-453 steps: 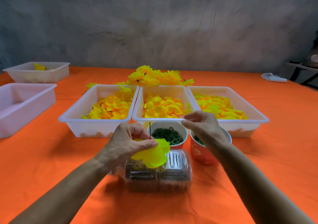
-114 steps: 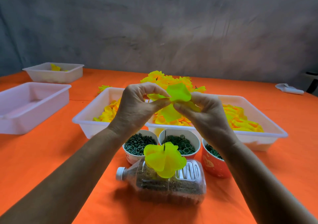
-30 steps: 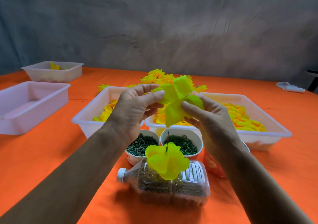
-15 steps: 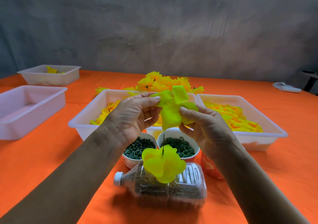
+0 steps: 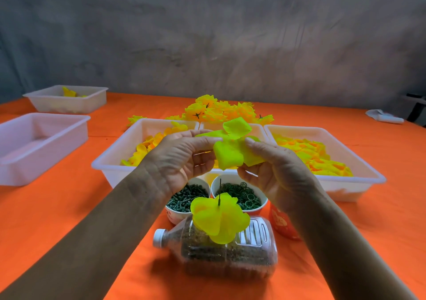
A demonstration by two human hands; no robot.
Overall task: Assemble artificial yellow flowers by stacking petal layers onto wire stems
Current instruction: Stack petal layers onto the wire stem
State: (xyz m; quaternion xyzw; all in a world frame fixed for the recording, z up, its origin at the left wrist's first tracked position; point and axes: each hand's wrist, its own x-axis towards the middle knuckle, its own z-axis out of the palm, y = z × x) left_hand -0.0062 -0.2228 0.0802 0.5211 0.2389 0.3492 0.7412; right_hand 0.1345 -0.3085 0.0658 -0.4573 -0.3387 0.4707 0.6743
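Both hands hold one yellow-green petal layer [image 5: 231,151] up above the bowls. My left hand [image 5: 177,161] pinches its left edge between thumb and fingers. My right hand [image 5: 274,172] pinches its right side. Below them a thin dark wire stem [image 5: 220,192] stands upright out of a clear plastic bottle [image 5: 230,251] that lies on its side. A yellow petal layer [image 5: 219,219] sits threaded on that stem. A pile of finished yellow flowers [image 5: 221,111] lies behind the trays.
Three white trays of yellow and orange petals [image 5: 115,159] [image 5: 258,130] [image 5: 359,161] stand in a row on the orange table. Two white bowls of green parts [image 5: 186,199] [image 5: 239,196] and a red cup [image 5: 283,226] sit before them. Two more white trays [image 5: 41,142] [image 5: 66,99] stand at left.
The petal layer has come down a little between my hands since a second ago, and both hands have shifted their pinch on it. The stem with its petals has stayed in the bottle.
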